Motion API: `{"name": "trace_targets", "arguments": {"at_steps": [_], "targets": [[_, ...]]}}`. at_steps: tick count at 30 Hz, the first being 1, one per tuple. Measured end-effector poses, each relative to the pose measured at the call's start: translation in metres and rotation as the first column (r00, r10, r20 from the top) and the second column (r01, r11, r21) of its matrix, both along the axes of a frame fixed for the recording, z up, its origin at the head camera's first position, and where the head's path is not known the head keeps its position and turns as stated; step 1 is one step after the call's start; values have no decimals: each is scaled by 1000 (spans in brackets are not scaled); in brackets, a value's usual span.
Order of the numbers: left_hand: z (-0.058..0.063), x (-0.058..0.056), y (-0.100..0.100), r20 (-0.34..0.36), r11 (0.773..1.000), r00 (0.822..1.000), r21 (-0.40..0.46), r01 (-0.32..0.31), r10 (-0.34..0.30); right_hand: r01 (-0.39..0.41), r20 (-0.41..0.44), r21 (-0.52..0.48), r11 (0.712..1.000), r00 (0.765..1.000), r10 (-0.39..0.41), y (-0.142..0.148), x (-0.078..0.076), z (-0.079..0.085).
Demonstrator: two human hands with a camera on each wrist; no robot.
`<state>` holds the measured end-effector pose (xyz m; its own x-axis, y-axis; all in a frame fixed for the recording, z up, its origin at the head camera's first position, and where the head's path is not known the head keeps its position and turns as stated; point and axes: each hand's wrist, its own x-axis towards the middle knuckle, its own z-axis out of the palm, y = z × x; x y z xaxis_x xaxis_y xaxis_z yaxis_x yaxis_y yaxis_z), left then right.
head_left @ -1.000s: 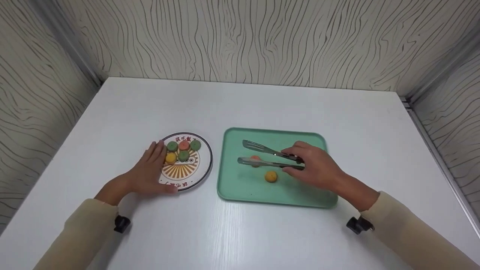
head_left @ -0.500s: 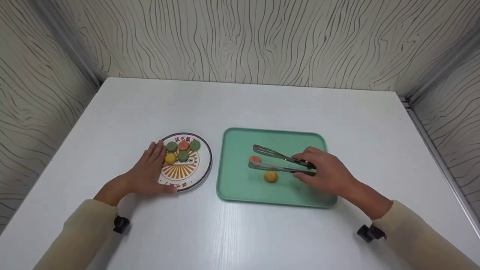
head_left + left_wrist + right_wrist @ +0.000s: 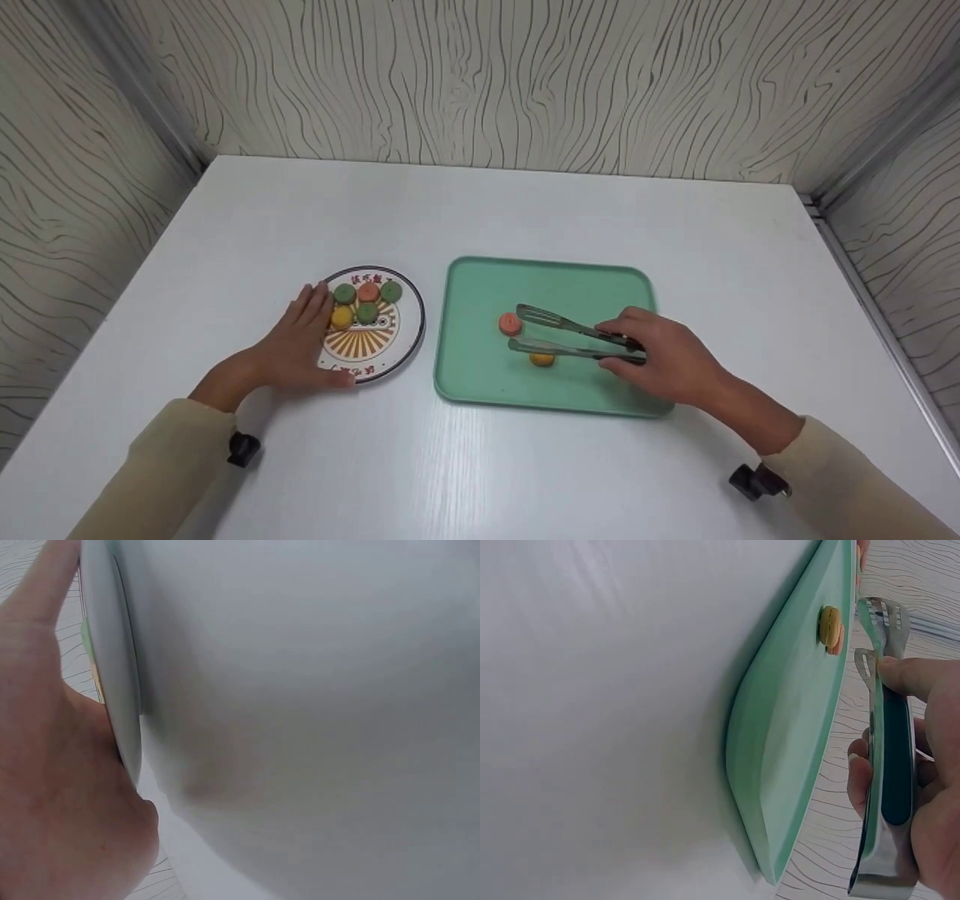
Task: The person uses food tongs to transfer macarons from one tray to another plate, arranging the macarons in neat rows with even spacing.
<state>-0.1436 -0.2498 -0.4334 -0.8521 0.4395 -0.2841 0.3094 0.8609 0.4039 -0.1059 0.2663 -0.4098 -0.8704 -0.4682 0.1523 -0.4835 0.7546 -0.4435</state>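
Observation:
My right hand [image 3: 667, 356] grips metal serving tongs [image 3: 577, 352] with slotted ends and dark handle panels, held over the green tray [image 3: 465, 382]. The tongs' two arms stand apart with nothing between their tips. Below the nearer arm lies a yellow macaron [image 3: 541, 360], partly covered by it in the head view. Just left of the tong tips, a pink macaron [image 3: 510, 324] lies on the tray. My left hand [image 3: 296, 345] rests along the left rim of a round patterned plate [image 3: 409, 330], fingers straight and thumb at its front edge.
On the plate sit several macarons: green ones [image 3: 391, 292], a pink one [image 3: 368, 292] and a yellow one [image 3: 342, 318]. Plate and tray stand side by side on a white table [image 3: 465, 480]. Patterned wall panels [image 3: 480, 82] enclose the back and sides.
My right hand has drawn the tongs rightward and toward me, uncovering the pink macaron; the nearer arm now overlaps the yellow one. The left hand and plate stay put.

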Motion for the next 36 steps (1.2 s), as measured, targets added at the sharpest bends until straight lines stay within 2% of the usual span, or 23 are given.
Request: {"name": "trace_targets", "arguments": {"at_steps": [22,29,36], "targets": [[0,0,1,-13,1000,1000,13,2,-2,-29,41,29,999,999,28,12,9,-13],[-1,0,2,-13,1000,1000,2,6,-6,-38,62,14,999,997,37,15,9,-13],[-1,1,0,-41,1000,999,7,30,-30,-63,69,-21,998,996,64,18,8,-14]]}}
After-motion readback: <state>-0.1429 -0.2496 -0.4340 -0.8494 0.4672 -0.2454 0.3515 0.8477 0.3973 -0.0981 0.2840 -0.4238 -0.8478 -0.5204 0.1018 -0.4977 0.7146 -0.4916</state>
